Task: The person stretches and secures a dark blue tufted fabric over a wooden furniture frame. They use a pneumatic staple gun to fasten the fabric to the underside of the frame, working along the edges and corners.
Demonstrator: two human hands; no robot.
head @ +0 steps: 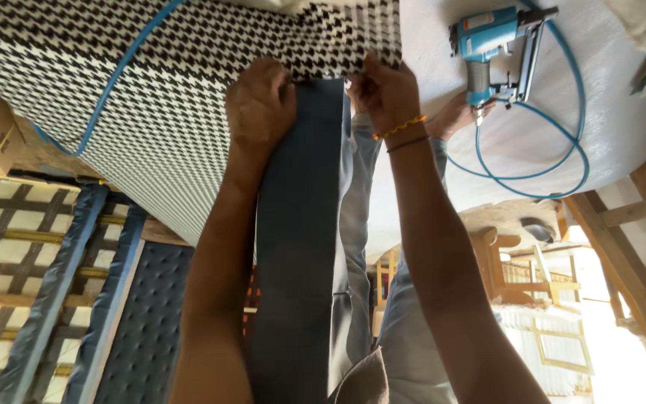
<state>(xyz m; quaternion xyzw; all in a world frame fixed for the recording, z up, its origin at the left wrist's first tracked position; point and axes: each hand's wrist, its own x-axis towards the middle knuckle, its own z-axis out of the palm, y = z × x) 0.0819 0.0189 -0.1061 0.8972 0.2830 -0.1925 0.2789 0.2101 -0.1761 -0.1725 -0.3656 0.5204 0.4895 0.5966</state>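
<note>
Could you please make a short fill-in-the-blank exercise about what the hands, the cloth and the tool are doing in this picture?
1. The left hand and right hand press a dark strip against the black-and-white ____ fabric.
2. The staple gun is ____ in colour.
3. A coiled blue ____ runs from the staple gun.
4. The right wrist wears an orange ____.

Missing words: houndstooth; blue; hose; bracelet

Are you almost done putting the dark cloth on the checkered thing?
Not yet. The checkered fabric already covers the frame. Right now the left hand and right hand press the top of the dark strip against its edge. The rest of the strip hangs loose, and the blue staple gun lies unused on the white surface.
</note>
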